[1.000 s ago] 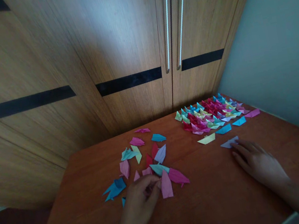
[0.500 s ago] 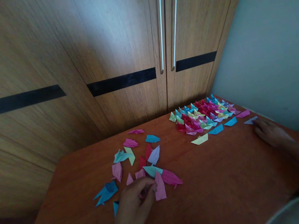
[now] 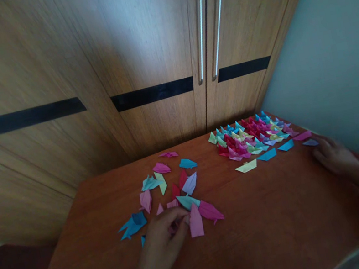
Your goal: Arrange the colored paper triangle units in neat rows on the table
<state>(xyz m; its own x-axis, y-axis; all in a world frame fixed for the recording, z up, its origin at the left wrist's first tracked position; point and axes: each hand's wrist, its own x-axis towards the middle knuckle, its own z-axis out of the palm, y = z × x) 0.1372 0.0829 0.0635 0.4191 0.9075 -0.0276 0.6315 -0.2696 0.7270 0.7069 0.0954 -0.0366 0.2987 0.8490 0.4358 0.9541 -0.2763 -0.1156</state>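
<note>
My left hand is over the loose cluster on the left, thumb and forefinger pinched at the left edge of a pink folded-paper piece. Touching that piece are a mint folded paper and a magenta one. Part of the cluster is hidden behind my fingers. On the far right, my right hand lies low on the table, fingers stretched out. Its fingertips are beside a small lavender paper boat, and I cannot tell whether they touch it.
Rows of colourful paper boats stand packed in the table's back right corner. In front lie a yellow boat and blue boats. A blue folded paper lies at left. Wooden cupboard doors and a wall border the table.
The view has shifted slightly, so everything sits a little further right. My right fingertips have drawn back slightly from the lavender boat. My left hand keeps its pinch at the pink paper.
</note>
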